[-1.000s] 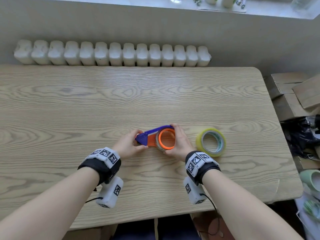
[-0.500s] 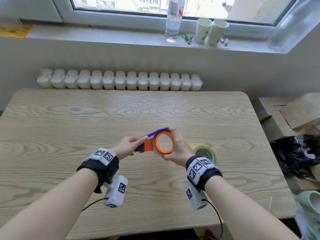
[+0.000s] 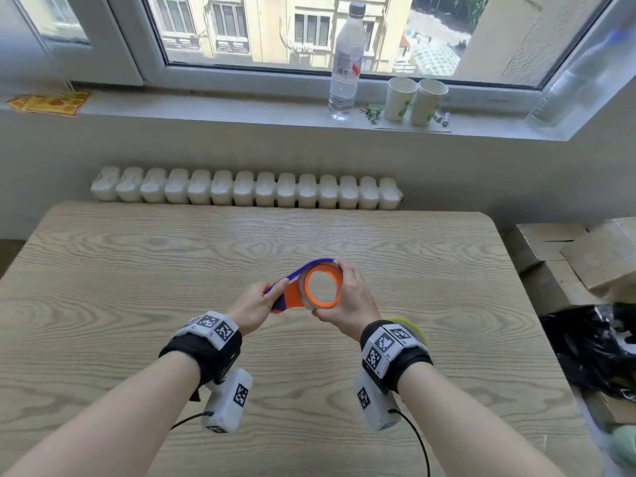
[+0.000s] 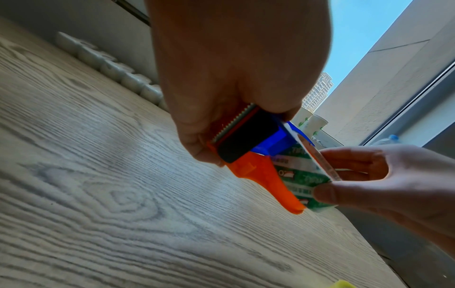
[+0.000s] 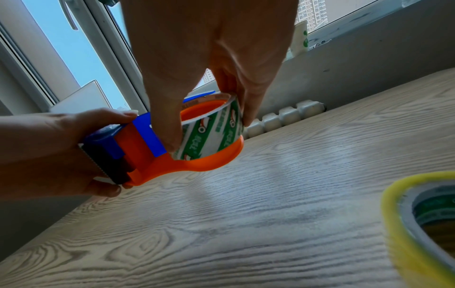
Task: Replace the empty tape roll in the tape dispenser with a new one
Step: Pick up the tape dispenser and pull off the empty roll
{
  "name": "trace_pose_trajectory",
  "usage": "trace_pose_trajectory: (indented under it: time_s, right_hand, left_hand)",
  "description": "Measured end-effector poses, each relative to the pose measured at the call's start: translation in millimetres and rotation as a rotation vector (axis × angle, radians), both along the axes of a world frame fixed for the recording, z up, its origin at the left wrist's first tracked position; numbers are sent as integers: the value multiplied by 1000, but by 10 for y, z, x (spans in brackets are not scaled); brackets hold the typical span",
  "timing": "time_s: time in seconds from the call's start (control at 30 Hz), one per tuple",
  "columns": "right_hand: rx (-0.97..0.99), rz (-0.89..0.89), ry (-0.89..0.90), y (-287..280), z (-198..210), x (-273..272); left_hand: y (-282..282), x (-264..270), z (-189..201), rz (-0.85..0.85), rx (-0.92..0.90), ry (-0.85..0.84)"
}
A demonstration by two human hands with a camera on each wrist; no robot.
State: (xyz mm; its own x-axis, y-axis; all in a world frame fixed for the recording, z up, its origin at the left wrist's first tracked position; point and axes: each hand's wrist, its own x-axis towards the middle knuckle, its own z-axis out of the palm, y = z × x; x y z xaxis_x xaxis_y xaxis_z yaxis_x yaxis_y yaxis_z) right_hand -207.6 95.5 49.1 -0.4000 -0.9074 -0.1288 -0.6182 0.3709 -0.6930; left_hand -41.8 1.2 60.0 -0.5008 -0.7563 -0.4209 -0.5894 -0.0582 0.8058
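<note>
Orange-blue tape dispenser (image 3: pixel 303 290) with empty core aloft; yellow roll (image 5: pixel 418 224) on table.

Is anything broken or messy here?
Nothing looks broken or spilled. The left hand holds the tape dispenser by its cutter end, above the table. The right hand pinches the empty roll, which sits straight on the hub. The yellow tape roll lies flat on the table.

Wooden table (image 3: pixel 137 304), white radiator (image 3: pixel 241 189), seemingly sunlit window (image 3: pixel 309 29).

green print on empty roll (image 5: pixel 209 132), illegible
</note>
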Motion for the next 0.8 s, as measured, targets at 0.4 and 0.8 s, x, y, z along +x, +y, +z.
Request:
trace_pose_trajectory:
  time_s: [0.4, 0.8]
  right_hand:
    - [-43, 14, -76, 26, -9, -52]
    - [10, 13, -119, 63, 19, -42]
  left_hand:
    - [-25, -54, -131, 37, 68, -42]
    - [-99, -80, -175, 105, 23, -99]
